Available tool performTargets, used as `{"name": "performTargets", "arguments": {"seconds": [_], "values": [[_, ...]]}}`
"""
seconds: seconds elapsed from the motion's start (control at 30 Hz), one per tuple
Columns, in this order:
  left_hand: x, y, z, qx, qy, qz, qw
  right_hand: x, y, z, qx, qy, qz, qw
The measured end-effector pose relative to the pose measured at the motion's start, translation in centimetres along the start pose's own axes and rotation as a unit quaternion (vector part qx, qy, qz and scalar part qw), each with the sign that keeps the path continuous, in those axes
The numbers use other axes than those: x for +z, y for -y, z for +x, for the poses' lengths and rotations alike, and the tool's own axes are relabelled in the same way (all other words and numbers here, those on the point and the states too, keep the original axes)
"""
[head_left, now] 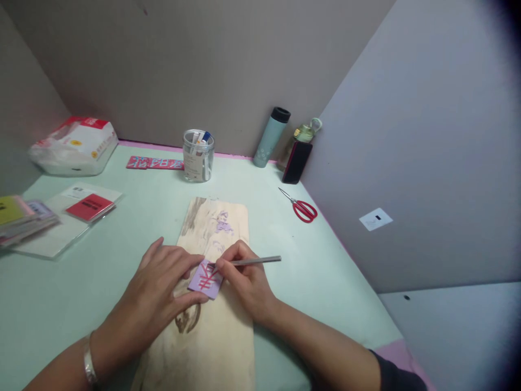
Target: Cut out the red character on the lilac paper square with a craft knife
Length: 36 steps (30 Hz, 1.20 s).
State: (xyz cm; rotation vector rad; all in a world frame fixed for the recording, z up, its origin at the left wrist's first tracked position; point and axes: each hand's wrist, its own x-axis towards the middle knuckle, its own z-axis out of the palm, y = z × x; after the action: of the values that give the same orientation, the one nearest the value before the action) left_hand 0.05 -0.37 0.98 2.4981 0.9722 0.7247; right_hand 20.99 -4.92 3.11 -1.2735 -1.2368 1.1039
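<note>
My left hand (163, 282) grips a small lavender carving block (211, 291) by its edges, thumb at the near side and fingers at the far side. Red character strokes mark the top of the block. Pinched in my right hand (248, 282) is a slim metal-handled carving knife (264, 260), its tip at the block's upper right part and partly hidden by my fingers. Under both lies a pale wooden board (228, 347), with purple shavings (223, 222) scattered beyond the block and a dark brown mark near my left thumb.
Red-handled scissors (304, 210) lie to the right. Farther back stand a phone (297, 163), a teal bottle (272, 137), a green bottle (303, 132) and a jar of pens (198, 157). Red lettered blocks (154, 163), a white bag (73, 152) and packaged sheets (89, 207) are left.
</note>
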Motion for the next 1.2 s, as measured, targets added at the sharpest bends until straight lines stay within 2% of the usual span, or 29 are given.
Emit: {"name": "performTargets", "arguments": {"seconds": [0.1, 0.33, 0.6, 0.83, 1.03, 1.2], "values": [[0.0, 0.2, 0.0, 0.005, 0.001, -0.002, 1.000, 0.0, 0.1, 0.0, 0.011, 0.004, 0.020, 1.000], [0.1, 0.6, 0.0, 0.004, 0.002, 0.007, 1.000, -0.1, 0.1, 0.0, -0.024, -0.025, -0.014, 0.999], [0.0, 0.1, 0.1, 0.001, 0.001, -0.005, 1.000, 0.0, -0.1, 0.0, -0.040, -0.024, -0.044, 0.998], [0.1, 0.2, 0.0, -0.002, 0.004, -0.006, 1.000, 0.0, 0.2, -0.1, -0.029, -0.002, -0.046, 0.999], [0.1, 0.6, -0.1, -0.001, 0.007, -0.004, 1.000, 0.0, 0.2, 0.0, -0.029, -0.016, -0.048, 0.998], [0.3, 1.2, -0.1, 0.016, 0.011, 0.009, 1.000, 0.0, 0.1, 0.0, -0.035, -0.003, -0.051, 0.998]]}}
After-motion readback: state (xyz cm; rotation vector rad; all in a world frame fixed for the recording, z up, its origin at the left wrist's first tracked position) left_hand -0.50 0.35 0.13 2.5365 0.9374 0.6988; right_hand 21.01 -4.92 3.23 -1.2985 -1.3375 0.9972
